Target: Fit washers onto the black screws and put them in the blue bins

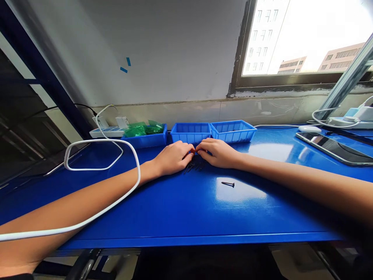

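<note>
Both hands, left (174, 157) and right (218, 153), curl over screws (193, 166) on blue bench (180, 210); window (305, 35) behind.

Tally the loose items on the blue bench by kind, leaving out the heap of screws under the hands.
Blue bins: 3 (left bin with green bags, middle bin, right bin)
Lone black screw: 1
White cable: 1
Tablet: 1
White mouse: 1
Total: 7
</note>
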Motion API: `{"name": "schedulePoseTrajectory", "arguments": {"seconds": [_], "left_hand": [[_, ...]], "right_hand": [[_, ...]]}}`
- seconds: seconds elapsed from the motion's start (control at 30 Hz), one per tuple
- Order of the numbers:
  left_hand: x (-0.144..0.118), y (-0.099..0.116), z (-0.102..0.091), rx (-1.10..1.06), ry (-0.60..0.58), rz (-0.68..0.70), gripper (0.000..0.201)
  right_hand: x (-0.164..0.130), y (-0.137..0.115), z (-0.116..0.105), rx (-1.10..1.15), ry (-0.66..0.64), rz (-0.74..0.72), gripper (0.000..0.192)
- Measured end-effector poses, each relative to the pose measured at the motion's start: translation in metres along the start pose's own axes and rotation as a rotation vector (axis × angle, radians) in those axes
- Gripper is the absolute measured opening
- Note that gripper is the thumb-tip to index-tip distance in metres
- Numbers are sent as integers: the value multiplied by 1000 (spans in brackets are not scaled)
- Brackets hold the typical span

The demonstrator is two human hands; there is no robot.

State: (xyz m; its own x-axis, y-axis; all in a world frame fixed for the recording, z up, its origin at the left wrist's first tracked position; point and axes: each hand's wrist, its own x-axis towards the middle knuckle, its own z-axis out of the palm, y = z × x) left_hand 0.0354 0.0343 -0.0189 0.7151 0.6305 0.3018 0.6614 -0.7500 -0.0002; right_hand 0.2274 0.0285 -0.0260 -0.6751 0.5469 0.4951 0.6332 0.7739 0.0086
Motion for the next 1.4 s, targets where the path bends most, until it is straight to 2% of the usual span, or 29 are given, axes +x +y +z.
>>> {"name": "schedulePoseTrajectory", "arguments": {"seconds": [0.1,0.43,0.67,0.97,1.4], "left_hand": [[0,0,0,-10,-4,-3,23],[1,0,-2,-18,-12,1,25],[0,0,0,-22,-3,6,24],[1,-1,0,-22,11,17,23],[0,0,-1,-31,15,22,24]], "right_hand": [[2,3,0,32,-35,73,19],[3,5,0,60,-68,73,17],[3,6,0,13,-70,53,18],[4,1,-2,-86,-135,111,23],[5,-2,-3,-154,-155,89,23]]}}
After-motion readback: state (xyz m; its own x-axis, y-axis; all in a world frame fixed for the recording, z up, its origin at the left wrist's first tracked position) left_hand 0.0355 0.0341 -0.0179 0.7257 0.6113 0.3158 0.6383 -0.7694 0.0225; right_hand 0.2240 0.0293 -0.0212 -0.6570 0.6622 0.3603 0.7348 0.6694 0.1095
